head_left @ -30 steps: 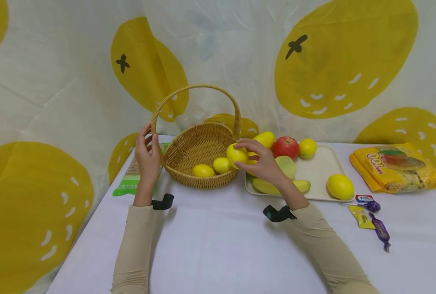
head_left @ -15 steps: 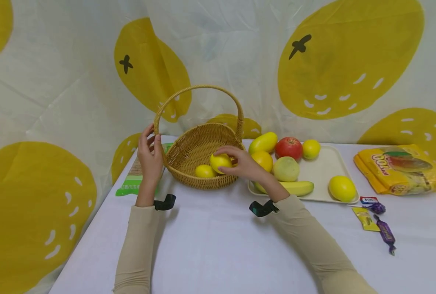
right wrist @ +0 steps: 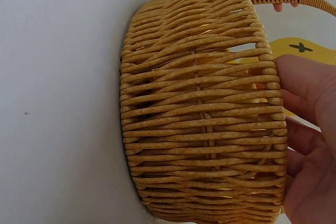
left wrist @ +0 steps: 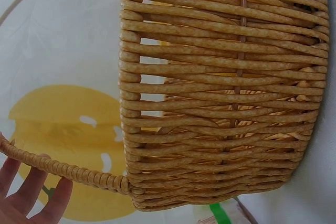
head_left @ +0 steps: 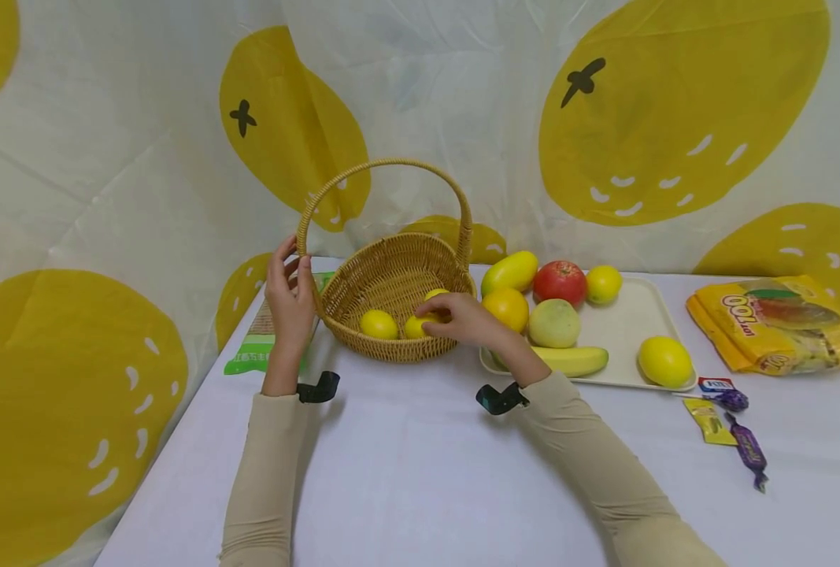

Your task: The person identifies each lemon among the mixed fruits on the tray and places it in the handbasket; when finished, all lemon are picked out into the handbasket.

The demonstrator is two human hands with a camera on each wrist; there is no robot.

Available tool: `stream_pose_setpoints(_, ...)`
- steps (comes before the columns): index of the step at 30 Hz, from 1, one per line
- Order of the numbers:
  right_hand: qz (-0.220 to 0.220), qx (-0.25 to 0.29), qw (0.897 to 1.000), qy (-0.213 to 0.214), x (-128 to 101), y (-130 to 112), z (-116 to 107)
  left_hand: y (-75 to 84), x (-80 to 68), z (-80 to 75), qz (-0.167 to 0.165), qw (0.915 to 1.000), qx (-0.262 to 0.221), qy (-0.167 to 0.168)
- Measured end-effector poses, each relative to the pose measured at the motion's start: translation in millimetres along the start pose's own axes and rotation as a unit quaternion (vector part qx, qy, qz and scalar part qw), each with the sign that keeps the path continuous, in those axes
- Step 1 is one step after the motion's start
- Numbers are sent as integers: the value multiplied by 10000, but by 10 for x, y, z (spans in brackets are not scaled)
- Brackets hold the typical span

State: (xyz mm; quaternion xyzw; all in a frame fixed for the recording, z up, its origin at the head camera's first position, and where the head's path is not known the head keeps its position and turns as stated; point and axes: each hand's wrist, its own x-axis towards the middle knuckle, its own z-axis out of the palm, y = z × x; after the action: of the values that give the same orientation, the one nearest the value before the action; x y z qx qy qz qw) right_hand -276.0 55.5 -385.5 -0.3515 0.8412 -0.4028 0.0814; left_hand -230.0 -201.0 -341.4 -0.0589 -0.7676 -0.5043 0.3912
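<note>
A woven wicker basket (head_left: 391, 276) with a tall hoop handle (head_left: 384, 167) stands on the white table. My left hand (head_left: 288, 295) grips the foot of the handle at the basket's left rim; the left wrist view shows its fingers (left wrist: 31, 192) behind the handle (left wrist: 63, 169). My right hand (head_left: 437, 315) reaches over the right rim into the basket, fingers curled over a yellow lemon (head_left: 435, 295) low inside. Two more lemons (head_left: 379, 324) lie on the basket floor. The right wrist view shows only the basket wall (right wrist: 205, 108) and my palm (right wrist: 310, 129).
A cream tray (head_left: 628, 315) right of the basket holds a mango (head_left: 509, 272), orange (head_left: 505, 309), red apple (head_left: 560, 282), pale green fruit (head_left: 553, 323), banana (head_left: 568, 361) and lemons. Further right lie a yellow snack bag (head_left: 781, 323) and wrapped sweets (head_left: 738, 441). A green packet (head_left: 249, 354) lies behind my left hand.
My right hand has carried the lemon from above the tray's edge leftward and down into the basket. The left hand has stayed on the handle.
</note>
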Motion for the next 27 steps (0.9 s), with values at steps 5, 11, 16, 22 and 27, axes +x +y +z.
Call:
stream_pose_setpoints(5,44,61,10000,26,-23,-11,21,-288,37,31,-29,10000,-6,42)
stream_pose_setpoints(11,-338,42,9993,127,-89,8,36,-431,53,34,17,10000,42,37)
stream_pose_setpoints(16,-622,183,9978,150,-193,27,15,-422,58,36,56,10000,36,13)
stream_pose_setpoints(22,-891,475,9949,51,-355,61,-64,-404,68,34,-65,10000,-2,11)
stream_pose_setpoints(27,-798,1030,9914,96,-496,99,-195,-280,62,33,-156,9999,45,12)
